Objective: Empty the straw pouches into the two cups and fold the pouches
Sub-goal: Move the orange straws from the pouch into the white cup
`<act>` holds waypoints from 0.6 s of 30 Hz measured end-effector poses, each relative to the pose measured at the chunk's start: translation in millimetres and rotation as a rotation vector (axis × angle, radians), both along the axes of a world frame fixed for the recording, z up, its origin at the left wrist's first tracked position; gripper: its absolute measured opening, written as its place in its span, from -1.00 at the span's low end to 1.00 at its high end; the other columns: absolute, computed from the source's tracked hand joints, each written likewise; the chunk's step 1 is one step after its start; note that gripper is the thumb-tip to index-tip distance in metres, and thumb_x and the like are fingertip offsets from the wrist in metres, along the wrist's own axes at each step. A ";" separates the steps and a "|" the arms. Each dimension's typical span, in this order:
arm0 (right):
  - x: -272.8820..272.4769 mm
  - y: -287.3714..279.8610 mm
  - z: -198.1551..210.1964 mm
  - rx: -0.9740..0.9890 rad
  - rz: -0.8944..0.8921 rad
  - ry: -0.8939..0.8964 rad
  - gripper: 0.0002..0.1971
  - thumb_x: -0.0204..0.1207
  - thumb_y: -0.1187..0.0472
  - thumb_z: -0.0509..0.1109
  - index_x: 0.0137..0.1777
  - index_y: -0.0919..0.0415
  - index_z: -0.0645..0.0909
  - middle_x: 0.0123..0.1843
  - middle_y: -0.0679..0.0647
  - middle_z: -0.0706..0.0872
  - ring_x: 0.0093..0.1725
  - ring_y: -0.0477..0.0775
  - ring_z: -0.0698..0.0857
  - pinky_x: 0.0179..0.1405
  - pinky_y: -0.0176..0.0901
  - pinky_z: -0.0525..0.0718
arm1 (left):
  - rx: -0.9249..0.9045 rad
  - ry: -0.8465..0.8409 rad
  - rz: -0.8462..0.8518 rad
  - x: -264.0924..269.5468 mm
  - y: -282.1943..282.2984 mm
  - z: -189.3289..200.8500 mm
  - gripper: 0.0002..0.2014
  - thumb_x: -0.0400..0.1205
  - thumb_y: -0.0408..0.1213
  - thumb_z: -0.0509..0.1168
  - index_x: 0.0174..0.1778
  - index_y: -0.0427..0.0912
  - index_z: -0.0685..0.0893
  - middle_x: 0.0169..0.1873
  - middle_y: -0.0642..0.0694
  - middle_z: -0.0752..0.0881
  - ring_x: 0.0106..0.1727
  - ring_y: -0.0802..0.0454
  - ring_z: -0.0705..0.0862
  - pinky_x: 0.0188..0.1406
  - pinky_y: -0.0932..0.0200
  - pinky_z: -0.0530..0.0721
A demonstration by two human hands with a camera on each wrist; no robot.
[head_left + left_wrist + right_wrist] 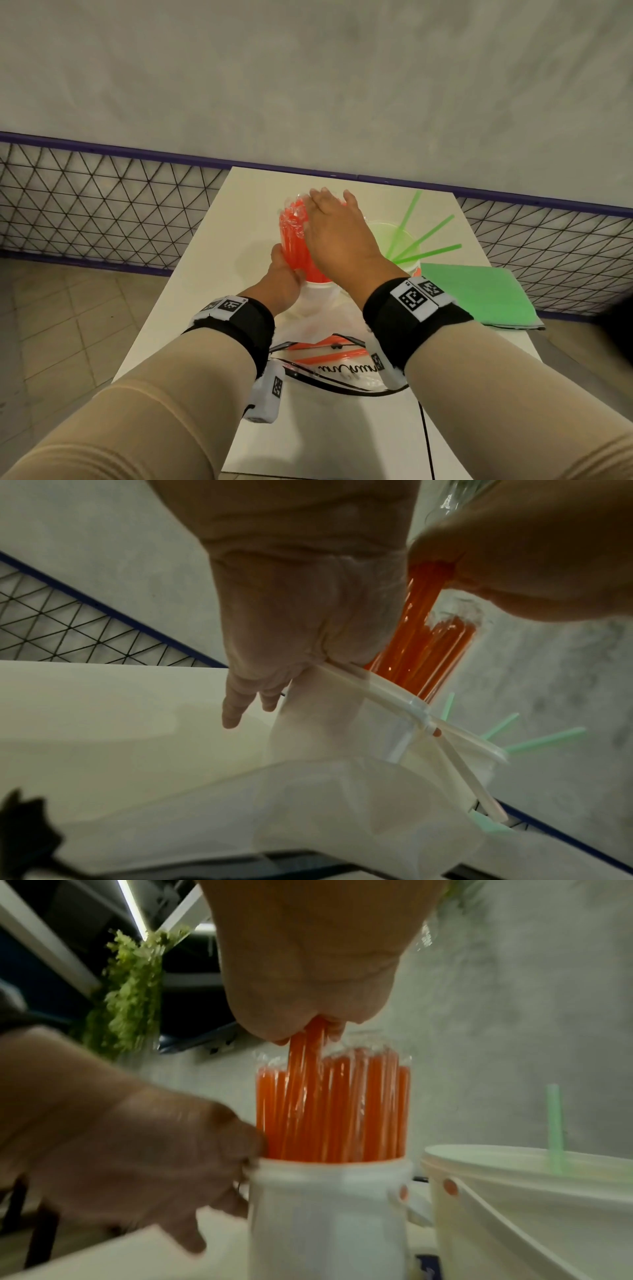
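Observation:
A bundle of orange straws (pixel 291 233) in a clear plastic pouch stands upright in a white holder (pixel 329 1204) at mid-table; whether that is a cup or a pouch mouth I cannot tell. My left hand (pixel 287 270) grips the bundle at the holder's rim, thumb against the straws (pixel 335 1110). My right hand (pixel 325 212) sits on top and pinches a few straw ends through the crinkled plastic (pixel 308 1031). A second pale cup (pixel 376 228) just to the right holds three green straws (pixel 428 234).
A folded green pouch (pixel 479 294) lies at the table's right edge. Near me lies a clear black-edged pouch (pixel 342 373) with loose orange straws (pixel 329 358). The white table (pixel 205 291) is narrow, with a black mesh fence (pixel 102 205) behind it.

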State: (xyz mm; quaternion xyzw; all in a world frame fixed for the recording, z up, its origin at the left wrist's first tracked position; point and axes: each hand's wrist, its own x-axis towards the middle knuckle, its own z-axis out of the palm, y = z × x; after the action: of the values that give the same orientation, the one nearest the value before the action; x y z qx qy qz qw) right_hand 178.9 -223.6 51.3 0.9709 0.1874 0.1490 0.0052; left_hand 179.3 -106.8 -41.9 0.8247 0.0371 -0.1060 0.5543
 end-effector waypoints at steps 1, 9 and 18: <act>-2.3 0.2 -1.7 -0.047 -0.005 0.014 -0.48 0.74 0.12 -0.01 0.67 0.27 0.16 0.70 0.17 0.20 0.70 0.15 0.11 0.64 0.23 -0.14 | 0.002 0.001 -0.009 1.5 -0.5 -2.5 -0.53 0.66 -0.50 0.11 0.47 -0.27 0.14 -0.02 0.04 0.47 -0.06 0.11 0.47 0.07 0.06 0.47; -20.9 -7.9 -32.5 -0.141 -0.036 0.094 -0.35 0.69 0.02 -0.07 0.71 0.26 -0.10 0.73 0.23 0.06 0.72 0.25 -0.04 0.64 0.31 -0.30 | -0.113 0.063 0.070 1.4 -7.3 4.4 -0.53 0.71 -0.48 0.11 0.52 -0.20 0.15 0.13 -0.10 0.54 0.12 -0.04 0.50 0.04 0.18 0.49; -26.9 -2.2 -31.4 -0.197 -0.086 0.147 -0.22 0.62 -0.08 -0.04 0.70 0.24 -0.28 0.75 0.24 -0.16 0.71 0.29 -0.22 0.60 0.37 -0.34 | -0.040 0.079 0.054 -1.9 -7.4 7.4 -0.35 0.77 -0.24 0.12 0.67 -0.24 -0.11 0.38 -0.03 0.42 0.30 -0.03 0.45 0.36 0.10 0.39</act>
State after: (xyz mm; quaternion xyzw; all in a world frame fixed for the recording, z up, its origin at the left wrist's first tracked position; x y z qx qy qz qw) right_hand 151.9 -225.8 19.9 0.9811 0.1594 0.0580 0.0932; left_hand 177.4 -114.3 -34.4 0.8073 0.0790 -0.1241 0.5715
